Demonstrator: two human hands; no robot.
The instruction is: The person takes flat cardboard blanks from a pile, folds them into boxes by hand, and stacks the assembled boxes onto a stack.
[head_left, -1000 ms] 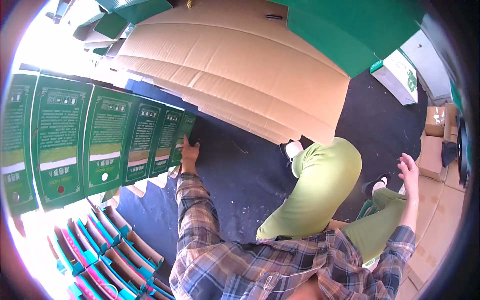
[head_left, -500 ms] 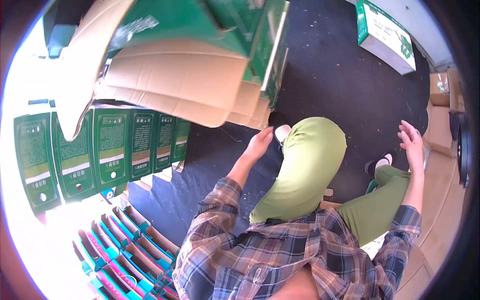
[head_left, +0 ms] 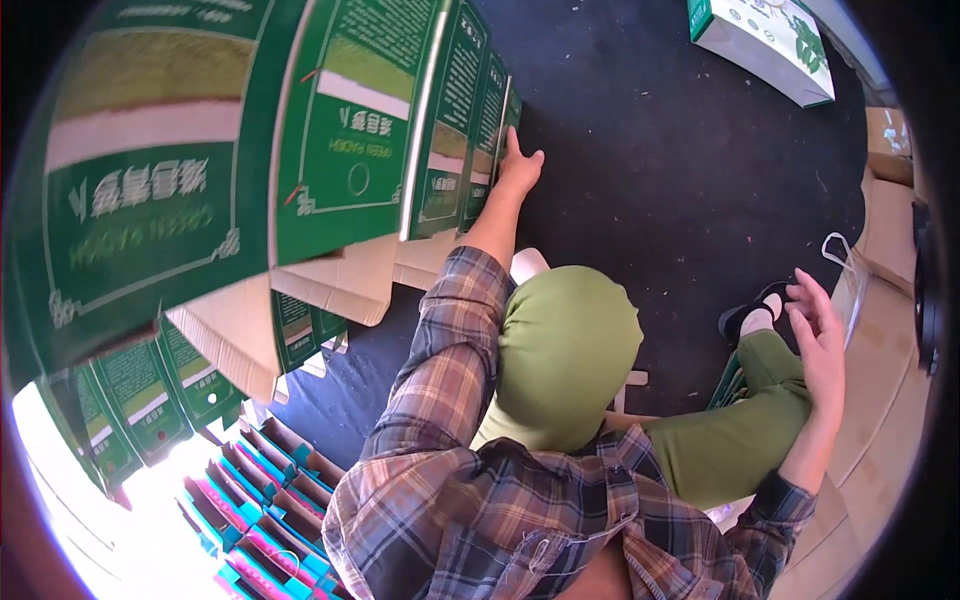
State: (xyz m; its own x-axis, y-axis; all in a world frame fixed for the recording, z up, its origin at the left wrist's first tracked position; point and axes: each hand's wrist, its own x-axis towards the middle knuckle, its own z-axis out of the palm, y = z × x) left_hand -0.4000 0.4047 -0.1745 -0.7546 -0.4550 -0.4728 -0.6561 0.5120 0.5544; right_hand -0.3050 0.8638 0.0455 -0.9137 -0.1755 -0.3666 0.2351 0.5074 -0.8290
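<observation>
My left hand reaches forward to the far end of a row of upright green cartons with printed panels. Its thumb and a finger stretch out apart, close against the last carton; the other fingers are partly hidden. Tan cardboard flaps hang loose along the cartons' lower edges. Over at the right, my right hand is raised beside my bent leg, holding nothing, with its fingers spread.
Lower green cartons stand beneath the row at left. Small pink-and-blue boxes are packed at lower left. A white-and-green carton lies on the dark floor at far right. Brown cardboard lines the right side.
The green cartons at left have swung from a tilted, blurred position to an upright row facing me. My left hand has moved forward to their far end. The right hand has dropped slightly.
</observation>
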